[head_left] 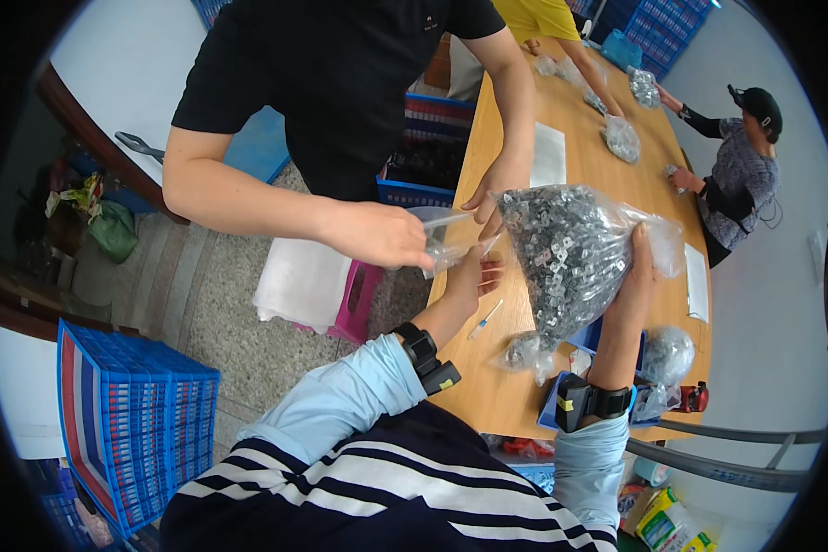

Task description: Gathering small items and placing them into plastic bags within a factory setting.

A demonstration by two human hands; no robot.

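- In the head view, the person's right hand (640,269) grips a big clear bag (561,258) near its loose, bunched-up end.
- The big clear bag is full of small shiny gray bits, and it is held up over the wooden tabletop (465,396).
- The left hand (467,279) has its fingers partly spread, close by a thin see-through bag (446,241); you cannot tell if it pinches it.
- A co-worker in a black shirt (331,87) stands across and holds the see-through bag with one hand (382,234); the other hand (504,184) is near its edge.
- A pen (485,319) and a small bag of bits (526,354) lie on the tabletop, below the big bag.
- A round, full bag (669,354) sits to the right of the right arm.
- Blue crates (147,405) stand at the lower left.
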